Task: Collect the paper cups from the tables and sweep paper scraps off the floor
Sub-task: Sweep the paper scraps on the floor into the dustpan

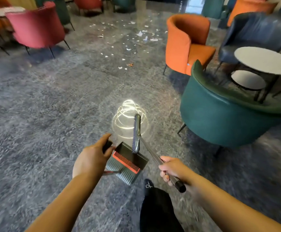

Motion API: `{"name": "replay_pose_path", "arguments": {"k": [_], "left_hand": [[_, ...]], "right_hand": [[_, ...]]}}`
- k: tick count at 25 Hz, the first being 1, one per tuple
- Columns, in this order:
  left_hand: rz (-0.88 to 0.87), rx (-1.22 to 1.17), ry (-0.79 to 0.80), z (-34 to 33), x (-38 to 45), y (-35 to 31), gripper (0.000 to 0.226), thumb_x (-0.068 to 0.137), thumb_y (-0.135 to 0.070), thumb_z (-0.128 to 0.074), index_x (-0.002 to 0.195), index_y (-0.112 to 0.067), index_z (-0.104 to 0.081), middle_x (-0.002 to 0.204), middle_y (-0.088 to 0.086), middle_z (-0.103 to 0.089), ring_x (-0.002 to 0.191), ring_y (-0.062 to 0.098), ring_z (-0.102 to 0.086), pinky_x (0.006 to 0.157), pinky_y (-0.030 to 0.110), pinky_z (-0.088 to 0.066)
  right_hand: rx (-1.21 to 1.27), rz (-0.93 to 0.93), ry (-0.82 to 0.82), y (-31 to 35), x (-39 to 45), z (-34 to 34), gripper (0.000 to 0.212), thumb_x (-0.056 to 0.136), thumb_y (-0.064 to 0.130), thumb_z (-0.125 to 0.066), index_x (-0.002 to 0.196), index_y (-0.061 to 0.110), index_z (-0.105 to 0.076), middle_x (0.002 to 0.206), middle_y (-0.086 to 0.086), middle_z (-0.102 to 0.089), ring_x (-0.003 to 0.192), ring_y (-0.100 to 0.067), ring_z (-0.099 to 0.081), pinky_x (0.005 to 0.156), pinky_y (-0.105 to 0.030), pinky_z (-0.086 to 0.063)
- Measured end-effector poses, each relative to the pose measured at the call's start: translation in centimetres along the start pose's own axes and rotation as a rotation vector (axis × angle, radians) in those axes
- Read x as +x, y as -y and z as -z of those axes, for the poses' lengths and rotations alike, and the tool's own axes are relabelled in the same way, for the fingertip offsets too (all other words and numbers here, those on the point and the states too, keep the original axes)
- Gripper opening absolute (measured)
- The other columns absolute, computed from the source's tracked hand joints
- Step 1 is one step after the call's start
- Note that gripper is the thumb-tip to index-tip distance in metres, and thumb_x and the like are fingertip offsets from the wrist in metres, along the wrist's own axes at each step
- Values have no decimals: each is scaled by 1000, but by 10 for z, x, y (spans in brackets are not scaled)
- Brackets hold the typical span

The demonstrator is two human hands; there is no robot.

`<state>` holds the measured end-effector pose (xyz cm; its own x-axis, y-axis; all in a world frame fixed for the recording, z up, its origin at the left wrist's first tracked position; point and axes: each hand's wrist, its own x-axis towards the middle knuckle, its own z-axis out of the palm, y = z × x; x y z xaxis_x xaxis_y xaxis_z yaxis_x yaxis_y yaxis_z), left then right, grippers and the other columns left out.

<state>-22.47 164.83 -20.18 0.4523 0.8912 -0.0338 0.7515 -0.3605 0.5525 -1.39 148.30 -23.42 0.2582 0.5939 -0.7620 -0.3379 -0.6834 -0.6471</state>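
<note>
Left hand [92, 158] gripped the dustpan [128, 162] handle; right hand [171, 169] clutched the broom [137, 131] pole. Sweeping seemed about to begin, which meant walking to the paper scraps [128, 41] strewn well ahead on the floor [44, 106].

The paper scraps [128, 39] lie scattered on the floor [36, 106] far ahead, between one armchair [36, 25] on the left and another [186, 44] on the right; nearer right, a third chair [220, 114] stands before two round tables [263, 61]

Beside the left hand [92, 158], a black dustpan [131, 157] with red comb; far ahead, white paper scraps [128, 41] on grey marbled floor [44, 106].
</note>
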Motion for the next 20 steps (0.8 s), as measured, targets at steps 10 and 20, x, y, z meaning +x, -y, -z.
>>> {"name": "replay_pose_path", "arguments": {"k": [10, 20], "left_hand": [[159, 16, -94, 16, 263, -30, 48, 93, -48, -56, 139, -48, -42, 107, -5, -72, 93, 20, -67, 74, 35, -54], [74, -23, -109, 9, 561, -39, 49, 91, -46, -59, 138, -45, -45, 103, -12, -73, 87, 15, -68, 60, 24, -43]], "right_hand": [[-121, -7, 103, 239, 195, 40, 24, 93, 1, -36, 104, 21, -46, 53, -3, -42, 38, -12, -38, 42, -18, -25], [-41, -9, 93, 453, 381, 72, 34, 94, 0, -33, 104, 24, -55, 60, -3, -38, 39, -9, -38, 37, -16, -28]]}}
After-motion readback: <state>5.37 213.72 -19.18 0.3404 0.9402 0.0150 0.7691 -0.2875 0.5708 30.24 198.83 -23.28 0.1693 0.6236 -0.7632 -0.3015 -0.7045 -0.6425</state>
